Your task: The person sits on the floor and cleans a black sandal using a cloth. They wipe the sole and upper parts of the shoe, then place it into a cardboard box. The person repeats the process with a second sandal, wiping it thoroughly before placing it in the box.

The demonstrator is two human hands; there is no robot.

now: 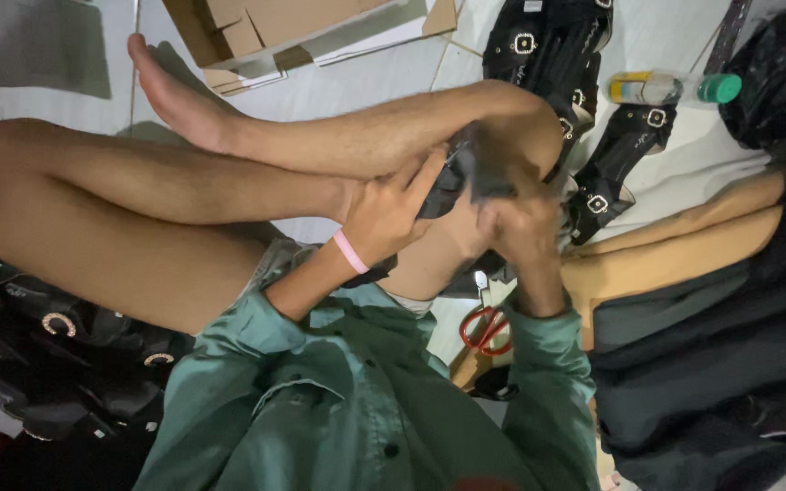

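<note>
Both hands, left hand (pixel 388 214) and right hand (pixel 520 227), grip a black strap piece (pixel 466 173) against the knee; red scissors (pixel 487 329) lie at six o'clock, buckled sandals (pixel 593 136) crowd one o'clock.

Pale floor (pixel 38 55), dimly lit. Flattened cardboard (pixel 275 27) lies at the top, black buckled sandals (pixel 548 45) beside it, a bottle (pixel 675 88) with green cap near them. Red scissors (pixel 487 329) below. More sandals heaped left (pixel 56 364); dark cloth (pixel 711 364) right.

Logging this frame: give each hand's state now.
Left hand: closed on the black piece.
Right hand: closed on the same black piece.
</note>
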